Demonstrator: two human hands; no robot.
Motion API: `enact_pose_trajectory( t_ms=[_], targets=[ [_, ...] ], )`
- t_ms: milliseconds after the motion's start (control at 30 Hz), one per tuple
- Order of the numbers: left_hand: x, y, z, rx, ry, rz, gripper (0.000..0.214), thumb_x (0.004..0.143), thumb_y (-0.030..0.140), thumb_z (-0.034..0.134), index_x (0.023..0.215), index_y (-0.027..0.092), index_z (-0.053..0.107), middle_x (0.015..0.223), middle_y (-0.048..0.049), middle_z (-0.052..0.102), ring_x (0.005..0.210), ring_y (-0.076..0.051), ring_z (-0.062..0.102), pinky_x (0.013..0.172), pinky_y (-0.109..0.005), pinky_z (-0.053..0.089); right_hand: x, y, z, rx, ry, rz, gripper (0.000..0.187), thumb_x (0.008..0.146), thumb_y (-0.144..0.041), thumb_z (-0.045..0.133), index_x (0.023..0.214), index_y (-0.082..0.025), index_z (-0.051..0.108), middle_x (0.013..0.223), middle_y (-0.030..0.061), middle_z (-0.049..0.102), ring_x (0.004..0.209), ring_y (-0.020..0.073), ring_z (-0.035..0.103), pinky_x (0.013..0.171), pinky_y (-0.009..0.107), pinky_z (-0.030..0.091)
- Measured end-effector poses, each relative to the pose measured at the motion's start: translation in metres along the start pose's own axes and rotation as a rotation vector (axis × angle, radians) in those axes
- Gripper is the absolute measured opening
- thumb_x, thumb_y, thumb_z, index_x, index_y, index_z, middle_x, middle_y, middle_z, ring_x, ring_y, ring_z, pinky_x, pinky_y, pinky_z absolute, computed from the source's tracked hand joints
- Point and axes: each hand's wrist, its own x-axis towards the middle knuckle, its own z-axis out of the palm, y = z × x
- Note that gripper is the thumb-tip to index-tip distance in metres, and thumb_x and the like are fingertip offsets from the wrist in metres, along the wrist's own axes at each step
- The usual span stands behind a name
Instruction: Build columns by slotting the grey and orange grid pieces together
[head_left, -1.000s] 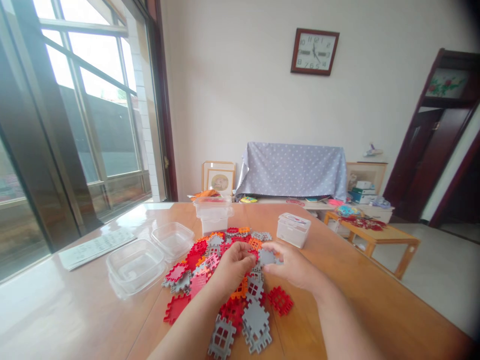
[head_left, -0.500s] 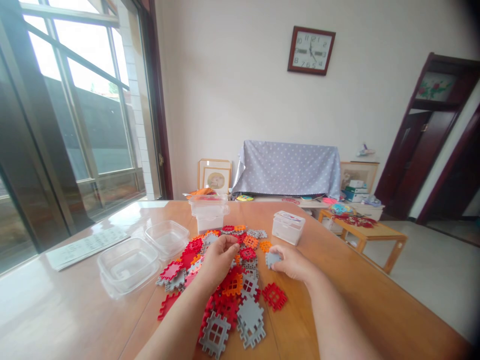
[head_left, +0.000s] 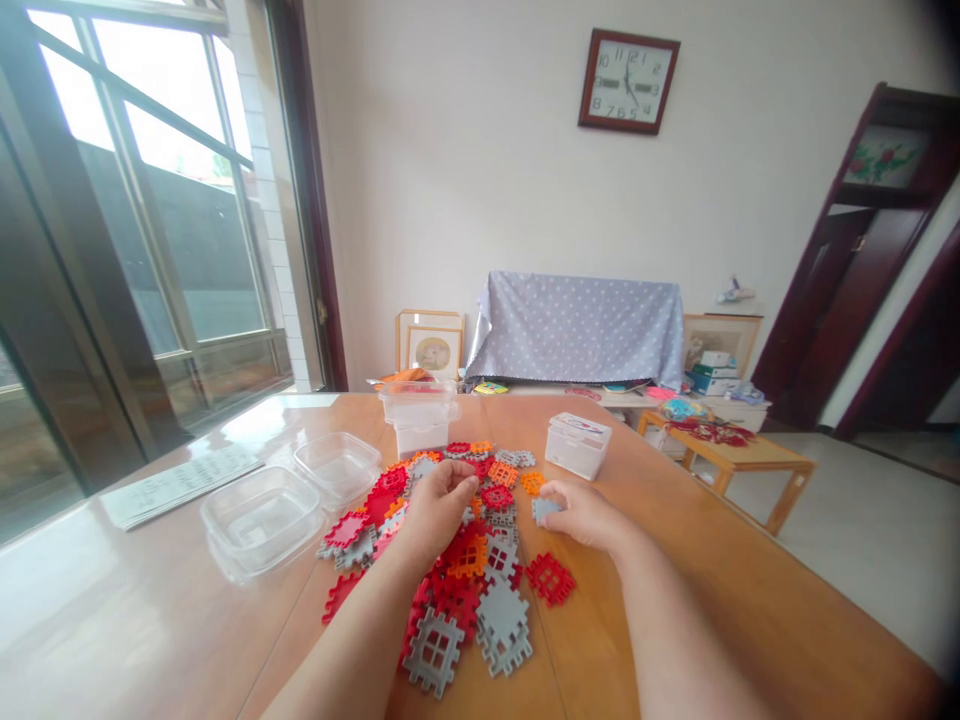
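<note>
My right hand (head_left: 581, 512) is closed with thumb and fingers on a grey interlocking tile (head_left: 546, 510) at the right of the pile. Over the heap, my left hand (head_left: 444, 500) has its thumb and fingertips pinched together; whatever it may hold is hidden. Beneath it lie several red, orange and grey notched plastic tiles, partly covered by my left forearm. A red window tile (head_left: 550, 579) lies apart on the right, near my right wrist. Closer to me are a grey window tile (head_left: 433, 652) and a plain grey tile (head_left: 502, 612) lying over another.
An open clear plastic container (head_left: 259, 525) lies left of the heap, beside a printed sheet (head_left: 180, 487). Behind the tiles stand stacked clear boxes (head_left: 420, 435) and a lidded box (head_left: 577, 455). A low wooden table (head_left: 739, 462) stands beyond the right edge.
The view has tilted slightly, shifting everything a little upward. Both hands keep nearly the same poses, the right one still on the grey tile.
</note>
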Motion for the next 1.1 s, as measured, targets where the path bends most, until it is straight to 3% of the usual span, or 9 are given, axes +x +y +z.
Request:
enact_pose_trajectory(
  t_ms=[100, 200, 333, 467, 667, 900, 1100],
  targets=[
    [-0.001, 0.005, 0.000, -0.003, 0.007, 0.003, 0.030, 0.081, 0.044, 0.070, 0.096, 0.018, 0.068, 0.085, -0.0030, 0.068, 0.074, -0.016, 0.057, 0.068, -0.027, 0.044, -0.008, -0.017, -0.004, 0.040, 0.003, -0.029, 0.032, 0.074, -0.032, 0.075, 0.103, -0.020, 0.069, 0.103, 0.0047, 0.071, 0.092, 0.0209, 0.064, 0.078, 0.029, 0.047],
    [-0.002, 0.007, 0.001, -0.005, 0.015, 0.002, 0.030, 0.081, 0.043, 0.070, 0.096, 0.017, 0.068, 0.083, -0.0025, 0.067, 0.072, -0.016, 0.057, 0.066, -0.027, 0.043, -0.020, -0.042, -0.006, 0.075, -0.238, -0.065, 0.026, 0.079, -0.042, 0.073, 0.092, -0.020, 0.066, 0.082, 0.0002, 0.068, 0.074, 0.0159, 0.059, 0.064, 0.025, 0.043],
    [-0.001, 0.005, 0.001, 0.018, 0.021, 0.010, 0.031, 0.082, 0.043, 0.069, 0.097, 0.016, 0.068, 0.081, -0.0024, 0.067, 0.070, -0.015, 0.056, 0.065, -0.027, 0.044, -0.035, -0.072, -0.001, -0.110, -0.436, -0.094, 0.047, 0.067, -0.061, 0.082, 0.085, -0.021, 0.063, 0.075, -0.0022, 0.065, 0.066, 0.0142, 0.054, 0.055, 0.023, 0.034],
    [0.002, -0.003, 0.000, 0.040, 0.015, 0.026, 0.031, 0.083, 0.044, 0.068, 0.097, 0.017, 0.068, 0.080, -0.0023, 0.067, 0.069, -0.015, 0.056, 0.063, -0.027, 0.043, -0.045, -0.090, 0.012, -0.282, -0.406, -0.120, 0.057, 0.056, -0.069, 0.085, 0.082, -0.023, 0.064, 0.069, -0.0017, 0.064, 0.060, 0.0158, 0.052, 0.055, 0.026, 0.030],
    [0.003, -0.007, -0.002, 0.021, 0.013, 0.027, 0.031, 0.083, 0.045, 0.068, 0.096, 0.017, 0.067, 0.079, -0.0021, 0.067, 0.069, -0.015, 0.057, 0.063, -0.026, 0.042, -0.053, -0.105, 0.027, -0.391, -0.319, -0.203, 0.054, 0.053, -0.064, 0.086, 0.084, -0.025, 0.065, 0.073, 0.0004, 0.066, 0.061, 0.0185, 0.053, 0.056, 0.028, 0.028],
    [0.001, 0.001, -0.001, 0.002, -0.001, 0.002, 0.032, 0.082, 0.045, 0.069, 0.096, 0.016, 0.067, 0.077, -0.0012, 0.064, 0.066, -0.014, 0.051, 0.061, -0.026, 0.040, -0.050, -0.100, 0.027, -0.231, -0.306, -0.177, 0.046, 0.060, -0.043, 0.087, 0.097, -0.026, 0.065, 0.078, -0.0025, 0.066, 0.064, 0.0153, 0.054, 0.054, 0.025, 0.026],
    [0.001, 0.000, 0.000, 0.001, 0.002, 0.007, 0.031, 0.080, 0.044, 0.070, 0.095, 0.017, 0.067, 0.079, -0.0016, 0.065, 0.069, -0.015, 0.054, 0.064, -0.026, 0.041, -0.037, -0.088, 0.027, 0.022, -0.325, -0.147, 0.017, 0.080, -0.028, 0.069, 0.096, -0.023, 0.064, 0.067, -0.0054, 0.058, 0.060, 0.0121, 0.050, 0.055, 0.023, 0.031]
  ],
)
